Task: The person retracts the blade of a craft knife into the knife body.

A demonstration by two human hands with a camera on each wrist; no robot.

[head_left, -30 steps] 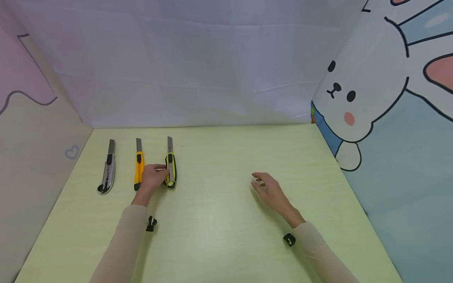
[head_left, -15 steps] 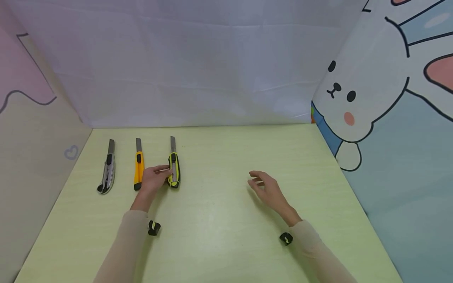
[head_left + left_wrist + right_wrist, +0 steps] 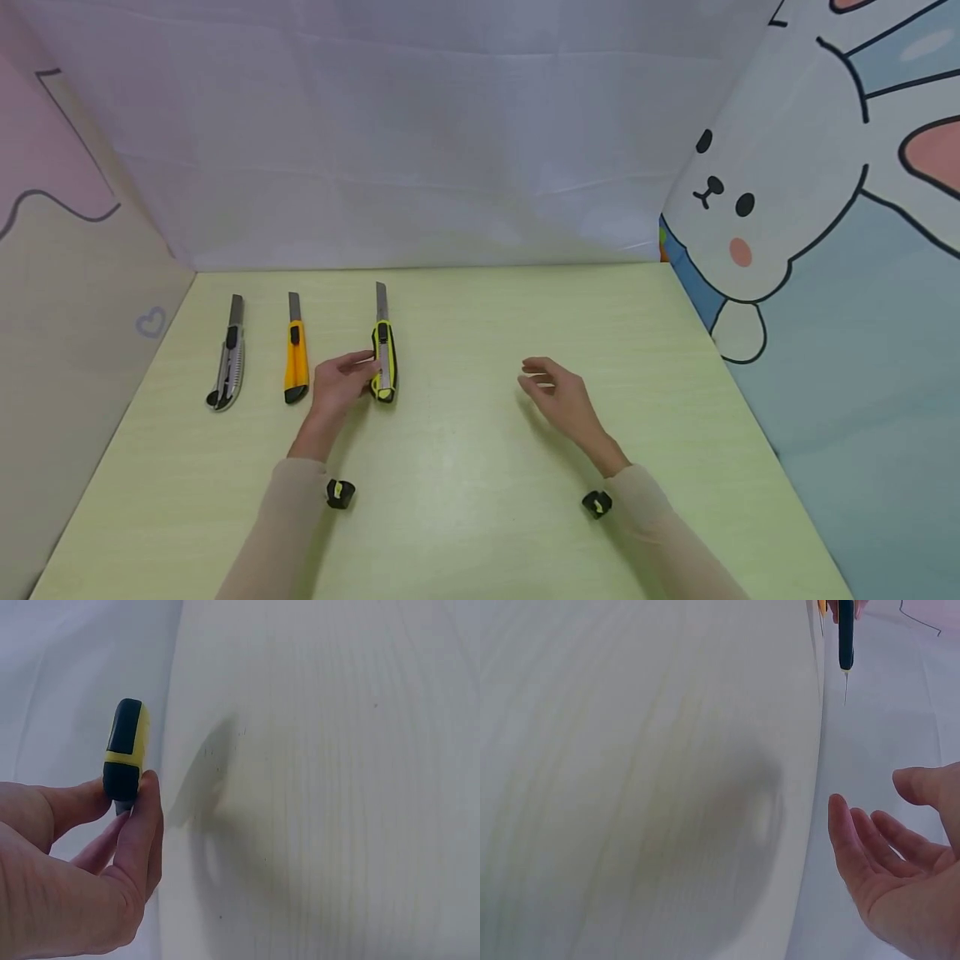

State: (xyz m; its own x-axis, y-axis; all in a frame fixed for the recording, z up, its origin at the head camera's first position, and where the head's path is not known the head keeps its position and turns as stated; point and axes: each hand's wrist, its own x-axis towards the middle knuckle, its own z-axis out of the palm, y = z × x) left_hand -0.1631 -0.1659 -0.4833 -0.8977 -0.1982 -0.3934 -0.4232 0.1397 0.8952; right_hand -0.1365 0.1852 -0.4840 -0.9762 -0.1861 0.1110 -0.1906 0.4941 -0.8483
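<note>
My left hand (image 3: pixel 341 385) pinches a yellow-and-black utility knife (image 3: pixel 383 358) between thumb and fingers, its blade out and pointing to the back wall. In the left wrist view the butt end of the same knife (image 3: pixel 126 746) stands up between thumb and fingers, apart from its shadow on the table. To the left lie an orange utility knife (image 3: pixel 297 354) and a silver-grey one (image 3: pixel 228 362), both with blades out. My right hand (image 3: pixel 566 400) hovers over the right half of the table, fingers loosely bent and holding nothing; the right wrist view shows its thumb and fingers apart.
A pale yellow-green table (image 3: pixel 465 500) lies beneath both hands. A white sheet (image 3: pixel 420 167) hangs behind its far edge. On the right a wall panel carries a drawn rabbit (image 3: pixel 750 183). A black device (image 3: pixel 341 494) sits at the left wrist and another (image 3: pixel 597 504) at the right.
The left hand has carried the yellow-and-black utility knife to the right, away from the orange one. My right hand has drifted slightly left. The other two knives stay where they were.
</note>
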